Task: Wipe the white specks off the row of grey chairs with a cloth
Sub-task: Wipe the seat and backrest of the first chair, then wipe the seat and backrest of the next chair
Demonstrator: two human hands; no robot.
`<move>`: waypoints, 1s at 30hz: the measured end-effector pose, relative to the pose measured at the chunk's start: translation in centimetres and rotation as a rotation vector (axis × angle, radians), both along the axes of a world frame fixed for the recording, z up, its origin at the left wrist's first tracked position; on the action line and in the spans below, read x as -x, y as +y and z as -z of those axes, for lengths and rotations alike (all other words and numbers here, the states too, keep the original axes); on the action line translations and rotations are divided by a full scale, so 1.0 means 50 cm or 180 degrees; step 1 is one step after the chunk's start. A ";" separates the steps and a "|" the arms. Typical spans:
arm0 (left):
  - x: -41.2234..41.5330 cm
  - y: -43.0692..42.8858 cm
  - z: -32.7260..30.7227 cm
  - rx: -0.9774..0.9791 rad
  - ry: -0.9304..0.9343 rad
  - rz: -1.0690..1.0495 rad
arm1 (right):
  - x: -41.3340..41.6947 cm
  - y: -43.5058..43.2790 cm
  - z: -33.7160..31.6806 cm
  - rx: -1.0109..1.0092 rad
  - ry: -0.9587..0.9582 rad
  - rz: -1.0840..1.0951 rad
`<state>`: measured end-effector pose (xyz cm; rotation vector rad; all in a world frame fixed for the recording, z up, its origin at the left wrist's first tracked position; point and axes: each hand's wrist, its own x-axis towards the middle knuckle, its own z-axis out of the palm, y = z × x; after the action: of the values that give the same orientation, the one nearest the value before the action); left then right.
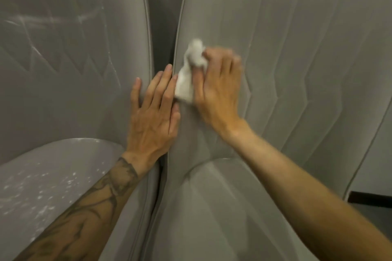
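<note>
Right grip (pixel 218 89): clenched on crumpled white cloth (pixel 191 70), pressed to right grey padded chair (pixel 297 70), at the backrest's left edge.
Left grip (pixel 154 116): released, fingers straight, flat on left grey chair (pixel 63 59).
Risk: a loaded cloth could smear the white specks (pixel 42 186) on that seat.

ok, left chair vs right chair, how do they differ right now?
1. The left chair has white specks on its seat and white smears on its backrest; the right chair looks clean.
2. The right hand holds the cloth against the right chair's backrest; the left chair has only the left hand lying flat at its backrest edge.
Shared: both grey, same stitched pattern.
</note>
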<state>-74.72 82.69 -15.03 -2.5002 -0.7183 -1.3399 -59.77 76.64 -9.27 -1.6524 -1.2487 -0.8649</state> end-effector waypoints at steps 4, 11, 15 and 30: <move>0.030 -0.029 0.022 0.0343 0.0111 0.0138 | 0.062 -0.078 0.164 0.0638 0.0382 -0.0422; 0.158 -0.120 0.141 0.0432 0.0934 0.0061 | 0.135 -0.199 0.263 0.2185 0.0341 -0.1237; 0.258 -0.179 0.155 0.0912 0.1231 -0.0010 | 0.200 -0.244 0.288 0.2676 0.0750 -0.1472; 0.762 -0.109 0.117 0.1767 0.1494 -0.0846 | 0.595 -0.235 0.308 0.2646 0.0447 -0.0468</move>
<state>-112.82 77.22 -20.86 -2.8187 -1.3796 -0.4670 -89.50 64.89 -24.65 -2.1583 -1.7287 -0.1065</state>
